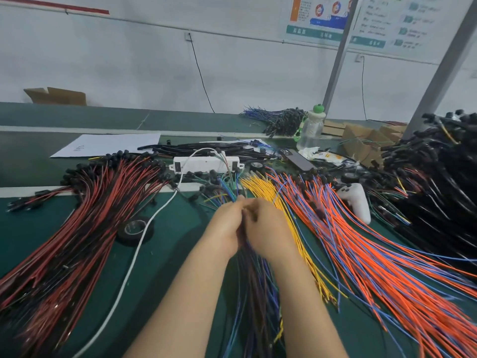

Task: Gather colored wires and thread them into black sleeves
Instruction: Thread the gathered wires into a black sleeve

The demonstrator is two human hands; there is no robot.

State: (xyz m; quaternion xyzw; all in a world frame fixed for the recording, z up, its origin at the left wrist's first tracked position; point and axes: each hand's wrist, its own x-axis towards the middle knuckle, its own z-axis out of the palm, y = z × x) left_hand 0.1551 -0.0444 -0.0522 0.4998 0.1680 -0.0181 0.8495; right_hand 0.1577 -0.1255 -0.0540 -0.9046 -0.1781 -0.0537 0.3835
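Observation:
My left hand (224, 226) and my right hand (268, 228) meet at the middle of the green bench, both gripping a bundle of mixed dark, blue and green wires (255, 288) that trails back toward me. The fingertips press together around the bundle's far end; whether a black sleeve is there is hidden by the fingers. A fan of yellow wires (278, 202) lies just right of my hands. Orange and blue wires (374, 254) spread further right. Red and black wires (85, 223) cover the left. Black sleeves (206, 147) lie in a row behind the power strip.
A white power strip (206, 164) with its white cable (134, 257) sits beyond my hands. A black tape roll (135, 229) lies left. A white handheld tool (356, 200), a phone (296, 158), a bottle (311, 127) and a heap of black finished harnesses (438, 171) stand right.

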